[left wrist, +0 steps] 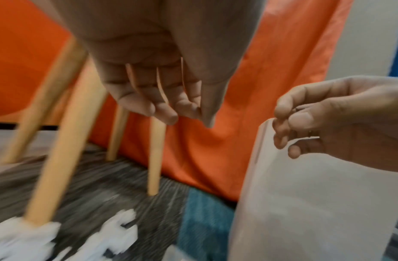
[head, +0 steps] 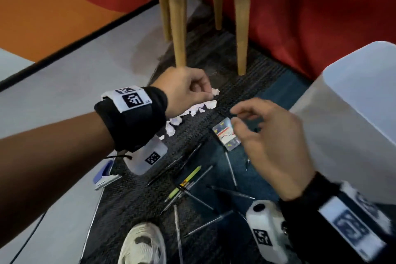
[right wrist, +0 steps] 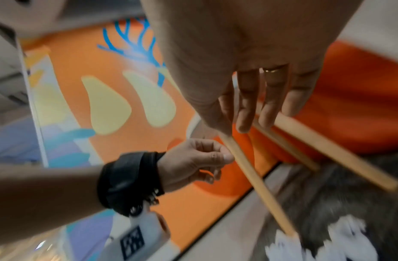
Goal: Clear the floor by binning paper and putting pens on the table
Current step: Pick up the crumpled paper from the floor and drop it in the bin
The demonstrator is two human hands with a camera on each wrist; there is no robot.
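– Checking the left hand [head: 188,90] first. Where is it, and how does it stand?
– It hangs over the far end of a row of crumpled white paper scraps [head: 192,111]. Fingers loosely curled, thumb close to the forefinger. The left wrist view shows nothing between them. Whether a fingertip touches the topmost scrap cannot be told.
– And the scraps' position?
– They lie on the dark grey carpet [head: 214,66], along its left edge where it meets pale flooring, at the foot of the tapered pale wooden legs [head: 179,28].
– Right hand [head: 270,135]?
– Above the carpet's blue patch, fingers apart and slack. The right wrist view shows them nearly straight, holding nothing. It hovers over a small clear packet with a red-and-white label [head: 225,135].
– Pens?
– Thin dark and clear pens [head: 231,171] lie scattered and crossing on the nearer carpet, with one yellow-green pen [head: 188,179] among them, all below both hands.
– Bin?
– A translucent white plastic bin [head: 353,113] stands at the right, just beside the right hand, in front of red cloth [head: 310,17].
– Other entries?
– A white shoe [head: 143,244] on the carpet's near edge.
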